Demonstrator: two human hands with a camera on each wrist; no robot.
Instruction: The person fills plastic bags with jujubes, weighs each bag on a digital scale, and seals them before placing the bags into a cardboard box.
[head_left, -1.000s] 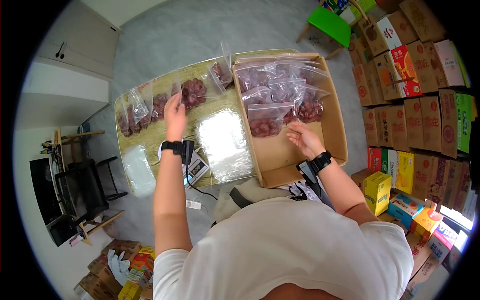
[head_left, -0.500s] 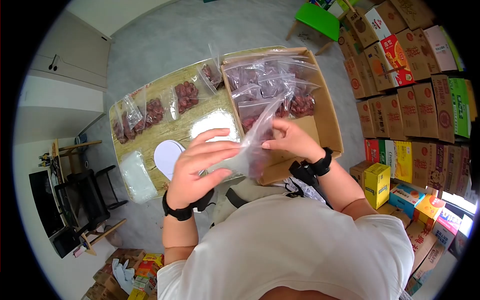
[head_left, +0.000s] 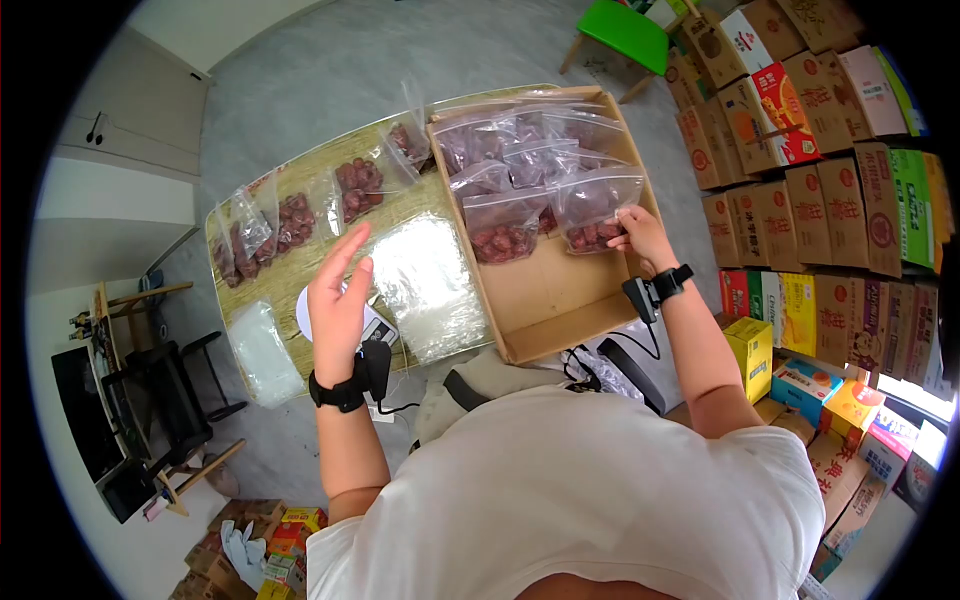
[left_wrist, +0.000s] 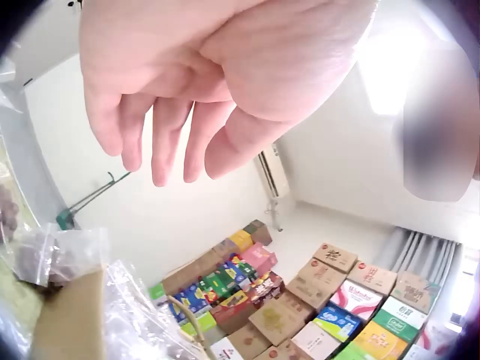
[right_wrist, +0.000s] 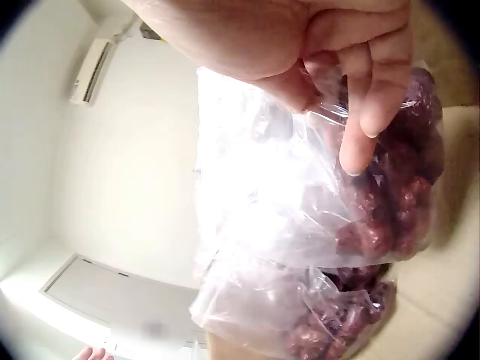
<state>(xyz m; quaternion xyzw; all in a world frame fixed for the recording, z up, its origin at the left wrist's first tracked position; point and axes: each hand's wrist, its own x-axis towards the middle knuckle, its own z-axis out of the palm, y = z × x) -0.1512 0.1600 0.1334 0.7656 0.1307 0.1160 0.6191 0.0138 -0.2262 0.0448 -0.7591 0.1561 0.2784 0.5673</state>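
Observation:
In the head view my right hand (head_left: 643, 240) pinches the edge of a clear zip bag of dark red fruit (head_left: 596, 212) at the right side of the cardboard box (head_left: 545, 315). The right wrist view shows thumb and fingers of the right hand (right_wrist: 330, 75) gripping the plastic of that bag (right_wrist: 375, 202), with another bag (right_wrist: 337, 322) beside it. My left hand (head_left: 340, 305) is raised over the table by the scale (head_left: 378, 328), fingers extended and holding nothing; the left wrist view shows the left hand (left_wrist: 217, 82) with fingers spread.
Flat clear bags (head_left: 430, 285) lie left of the box, and another stack (head_left: 262, 350) at the table's left end. Several filled bags (head_left: 360, 188) line the far side of the table (head_left: 300, 170). Stacked cartons (head_left: 830, 215) and a green chair (head_left: 625, 35) stand beyond.
The right hand has moved the bag from in front of the body into the box's right side. The left hand has come away from the bag and moved left.

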